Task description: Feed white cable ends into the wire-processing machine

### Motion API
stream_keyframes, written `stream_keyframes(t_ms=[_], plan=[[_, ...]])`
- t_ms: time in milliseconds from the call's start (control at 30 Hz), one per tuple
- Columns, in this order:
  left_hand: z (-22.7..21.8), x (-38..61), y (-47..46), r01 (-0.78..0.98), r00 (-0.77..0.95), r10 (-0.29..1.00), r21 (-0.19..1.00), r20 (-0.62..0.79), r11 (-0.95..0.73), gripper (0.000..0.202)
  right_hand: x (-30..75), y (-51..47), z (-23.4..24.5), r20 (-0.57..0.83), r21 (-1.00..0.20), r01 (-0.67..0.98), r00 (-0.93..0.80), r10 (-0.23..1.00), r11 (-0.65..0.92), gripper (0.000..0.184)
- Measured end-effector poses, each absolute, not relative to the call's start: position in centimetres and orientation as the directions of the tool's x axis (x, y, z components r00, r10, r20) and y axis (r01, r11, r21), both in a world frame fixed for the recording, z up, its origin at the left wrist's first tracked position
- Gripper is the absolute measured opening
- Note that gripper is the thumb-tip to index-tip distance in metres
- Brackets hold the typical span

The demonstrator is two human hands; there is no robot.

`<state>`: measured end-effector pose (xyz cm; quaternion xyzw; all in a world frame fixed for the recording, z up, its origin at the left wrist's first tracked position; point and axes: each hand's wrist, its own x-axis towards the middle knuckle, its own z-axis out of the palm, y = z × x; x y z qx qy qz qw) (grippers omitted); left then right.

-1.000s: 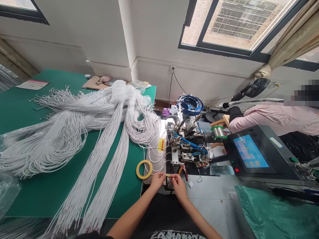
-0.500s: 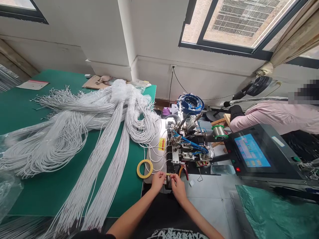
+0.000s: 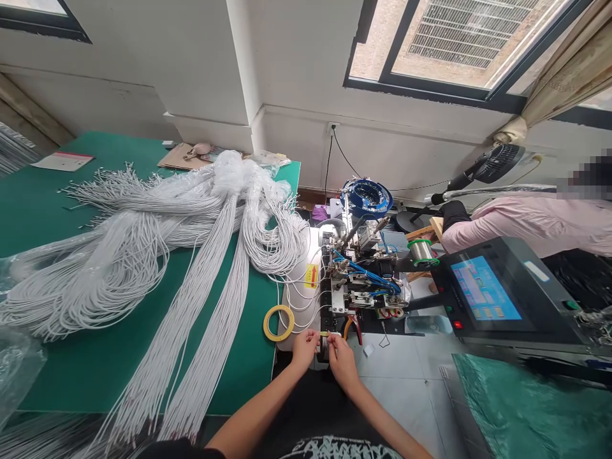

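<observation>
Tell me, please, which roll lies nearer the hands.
The yellow tape roll, beside the left hand; the green-rimmed roll sits farther off, near the screen.

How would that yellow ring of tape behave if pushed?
The yellow ring of tape is probably light, given its large central hole. Lying flat, it would likely slide rather than roll; stood on its round edge, it might roll.

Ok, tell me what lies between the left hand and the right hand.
In the head view, a small yellow strip spans the gap between the left hand and the right hand.
</observation>
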<state>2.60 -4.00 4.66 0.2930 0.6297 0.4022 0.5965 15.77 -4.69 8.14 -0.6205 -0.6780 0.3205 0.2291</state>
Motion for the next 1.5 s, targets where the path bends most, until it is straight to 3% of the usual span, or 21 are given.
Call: stream_keyframes(t_ms=[200, 433, 567, 667, 733, 933, 1167, 1500], plan=[[4.6, 2.6, -4.0, -0.125, -0.122, 0.845, 0.852, -0.521, 0.508, 0.05, 16.2, -4.7, 9.1, -0.1, -0.65, 0.759, -0.133, 0.986, 0.036, 0.034], [4.6, 2.8, -4.1, -0.131, -0.109, 0.854, 0.859, -0.509, 0.495, 0.049, 15.7, -4.8, 11.0, -0.201, -0.503, 0.813, -0.44, 0.875, 0.293, 0.048], [4.7, 2.8, -3.9, -0.124, -0.106, 0.849, 0.854, -0.517, 0.505, 0.05, 15.5, -4.9, 10.7, -0.338, -0.331, 0.907, -0.372, 0.864, 0.261, 0.052], [4.9, 2.8, -3.8, -0.106, -0.114, 0.842, 0.85, -0.527, 0.517, 0.05, 16.1, -5.0, 10.2, -0.341, -0.243, 0.942, -0.304, 0.889, 0.229, 0.055], [5.0, 2.8, -3.8, -0.089, -0.119, 0.841, 0.849, -0.529, 0.521, 0.05, 16.7, -4.8, 9.9, -0.281, -0.267, 0.939, -0.292, 0.914, 0.217, 0.053], [5.4, 2.8, -3.8, -0.017, -0.132, 0.839, 0.848, -0.527, 0.53, 0.041, 17.4, -3.2, 9.0, -0.021, -0.555, 0.809, -0.247, 0.969, 0.194, 0.036], [5.2, 3.0, -3.6, 0.092, -0.15, 0.826, 0.824, -0.544, 0.56, 0.03, 16.2, -1.5, 7.9, -0.083, -0.62, 0.783, -0.135, 0.987, 0.055, 0.024], [5.3, 3.3, -3.4, 0.225, -0.177, 0.799, 0.767, -0.575, 0.601, 0.02, 16.2, -1.1, 7.4, -0.147, -0.608, 0.794, -0.125, 0.981, 0.01, 0.013]])
